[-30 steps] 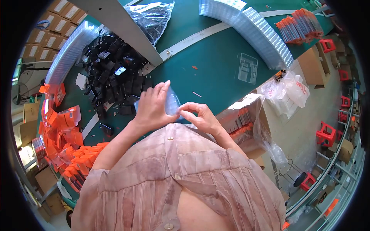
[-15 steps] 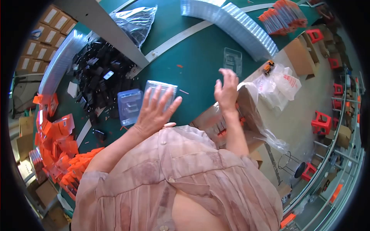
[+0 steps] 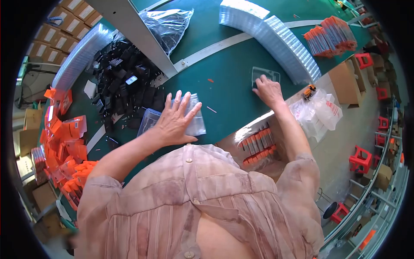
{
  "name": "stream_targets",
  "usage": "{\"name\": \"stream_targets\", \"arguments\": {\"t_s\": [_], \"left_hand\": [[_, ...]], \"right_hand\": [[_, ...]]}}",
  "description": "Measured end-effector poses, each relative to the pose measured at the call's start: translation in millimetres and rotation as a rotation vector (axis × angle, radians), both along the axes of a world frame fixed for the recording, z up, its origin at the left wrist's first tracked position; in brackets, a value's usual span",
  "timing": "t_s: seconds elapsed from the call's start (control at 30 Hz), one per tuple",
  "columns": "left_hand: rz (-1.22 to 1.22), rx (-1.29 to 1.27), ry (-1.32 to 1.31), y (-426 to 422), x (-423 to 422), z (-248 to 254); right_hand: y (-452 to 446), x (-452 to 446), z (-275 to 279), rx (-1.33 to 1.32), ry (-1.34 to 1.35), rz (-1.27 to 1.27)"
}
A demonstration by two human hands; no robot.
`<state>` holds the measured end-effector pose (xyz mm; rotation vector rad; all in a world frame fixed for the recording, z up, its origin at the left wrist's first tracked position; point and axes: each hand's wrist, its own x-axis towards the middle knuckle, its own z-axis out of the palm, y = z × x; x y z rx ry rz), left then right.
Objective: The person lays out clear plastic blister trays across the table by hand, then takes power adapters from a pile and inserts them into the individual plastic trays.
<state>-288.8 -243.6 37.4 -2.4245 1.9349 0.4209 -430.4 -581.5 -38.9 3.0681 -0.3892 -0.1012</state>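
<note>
My left hand (image 3: 176, 121) is open, fingers spread, palm down over a clear flat plastic piece (image 3: 197, 123) on the green table. Partly hidden behind that hand and wrist is a bluish clear plastic tray (image 3: 148, 119). My right hand (image 3: 270, 92) reaches across the table, its fingers bent onto the near side of another clear plastic tray (image 3: 271, 75). Thumb and fingertips meet that tray's edge; part of it is hidden beneath them.
Black plastic parts (image 3: 125, 82) are heaped left of a metal post (image 3: 142, 32). Stacked clear trays (image 3: 289, 45) curve along the back right. Orange packages (image 3: 71, 138) pile at left, more (image 3: 330, 36) at far right. Below my right arm, an open carton (image 3: 230, 144) holds orange-ended packs.
My right hand has moved forward and right, from above the carton onto the clear tray, and its fingers have bent. The left hand stays spread over the flat piece. The view has shifted slightly.
</note>
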Motion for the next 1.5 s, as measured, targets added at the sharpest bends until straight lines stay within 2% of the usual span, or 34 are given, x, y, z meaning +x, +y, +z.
{"name": "stream_targets", "arguments": {"t_s": [0.1,0.2,0.23,0.27,0.3,0.33,0.4,0.43,0.53,0.57,0.77,1.27,1.37,1.5], "left_hand": [[0.163,-0.13,0.012,10.1,-17.7,-27.1],[0.217,-0.208,0.0,15.4,-24.8,-33.8],[0.219,-0.237,0.017,17.2,-22.8,-39.8],[0.223,-0.267,0.035,19.1,-20.5,-43.0],[0.19,-0.273,0.009,19.8,-18.1,-39.7],[0.191,-0.285,0.014,21.2,-16.7,-41.0],[0.185,-0.309,0.031,24.5,-16.5,-45.1],[0.183,-0.317,0.042,26.1,-17.0,-45.6],[0.169,-0.335,0.056,29.5,-14.0,-43.8],[0.156,-0.336,0.057,30.7,-13.2,-43.5],[0.097,-0.366,0.084,33.4,-7.3,-45.4],[0.071,-0.36,0.056,31.3,-7.1,-47.0],[0.075,-0.332,0.052,29.1,-7.8,-47.2],[0.114,-0.234,0.055,17.5,-11.8,-32.4]], "right_hand": [[13.9,42.9,-2.9,0.015,-0.105,-0.182],[38.1,68.5,1.8,-0.011,-0.413,-0.254],[61.2,68.9,14.1,0.11,-0.502,-0.269],[88.2,61.9,33.9,0.447,-0.518,-0.223],[110.6,52.3,35.5,0.903,-0.492,-0.104],[136.5,40.1,46.7,1.463,-0.206,-0.221],[176.9,18.9,28.3,1.564,-0.164,-0.183],[182.6,15.5,26.0,1.684,-0.048,-0.271],[192.5,10.6,20.0,1.766,-0.127,-0.308],[194.4,9.1,14.3,1.881,-0.154,-0.314],[204.7,0.2,-1.2,2.036,-0.224,-0.354],[209.6,-5.1,-5.0,2.009,-0.268,-0.32],[209.9,-3.2,-0.5,1.979,-0.251,-0.36],[201.4,11.1,13.4,1.903,-0.102,-0.361]]}}
